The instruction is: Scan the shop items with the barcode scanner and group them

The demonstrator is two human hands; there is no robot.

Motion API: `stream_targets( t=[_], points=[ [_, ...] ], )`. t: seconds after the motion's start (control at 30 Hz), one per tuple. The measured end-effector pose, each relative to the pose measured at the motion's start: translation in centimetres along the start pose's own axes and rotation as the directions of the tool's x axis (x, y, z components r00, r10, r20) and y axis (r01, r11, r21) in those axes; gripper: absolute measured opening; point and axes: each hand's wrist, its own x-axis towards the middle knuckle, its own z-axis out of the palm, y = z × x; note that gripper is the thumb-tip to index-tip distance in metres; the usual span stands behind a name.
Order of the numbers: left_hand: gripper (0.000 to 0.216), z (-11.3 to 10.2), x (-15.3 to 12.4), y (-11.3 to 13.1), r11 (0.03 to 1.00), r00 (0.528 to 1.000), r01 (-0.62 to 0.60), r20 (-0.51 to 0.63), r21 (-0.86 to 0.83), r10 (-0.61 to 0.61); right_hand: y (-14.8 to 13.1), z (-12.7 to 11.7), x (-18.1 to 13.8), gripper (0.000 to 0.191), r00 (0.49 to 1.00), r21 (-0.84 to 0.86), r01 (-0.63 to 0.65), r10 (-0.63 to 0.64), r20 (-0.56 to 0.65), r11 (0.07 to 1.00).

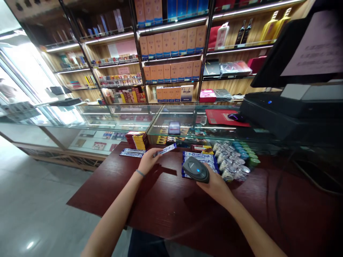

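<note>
My left hand (149, 160) pinches one end of a long, narrow blue-and-white packet (166, 150), raised over the dark red table. In my right hand (215, 182) is a black barcode scanner (196, 169) with a small blue light lit on top; my fingers wrap its handle. Beneath the scanner lies a spread of similar blue-and-white packets (199, 157), partly hidden by it. A few more packets (132, 152) rest flat left of my left hand. Behind them stands a stack of yellow-and-brown small boxes (136, 140).
Several small lidded containers (232, 160) stand in rows right of the packets. The wooden table (155, 210) meets a glass display counter (177, 114). At right are a monitor (302, 50), a dark cable (278, 189) and a red mat (222, 118) with a mouse (235, 117).
</note>
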Motion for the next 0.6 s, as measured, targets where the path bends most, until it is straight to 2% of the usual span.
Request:
stream_targets(
  t=[0.1,0.23,0.43,0.6],
  points=[
    [0.029,-2.8,-2.0,-2.7,0.953,0.992,-0.123,0.033,0.276,0.118,-0.3,0.6,-0.3,0.05,0.999,-0.016,0.041,-0.04,0.031,0.999],
    [0.029,-6.7,-4.1,-6.9,0.831,0.983,-0.178,0.064,0.527,0.17,-0.8,1.5,-0.7,0.054,0.998,-0.043,0.063,-0.062,0.007,0.997],
    [0.029,-11.0,-5.8,-11.1,0.762,0.981,-0.192,0.113,0.618,0.156,-0.2,2.5,-0.7,0.054,0.999,-0.028,0.045,-0.044,0.021,0.999],
    [0.03,-12.0,-6.8,-13.0,0.779,0.996,-0.089,0.079,0.621,0.051,-0.3,2.4,-0.6,0.051,0.997,-0.018,0.016,-0.015,0.07,1.0]
  ],
)
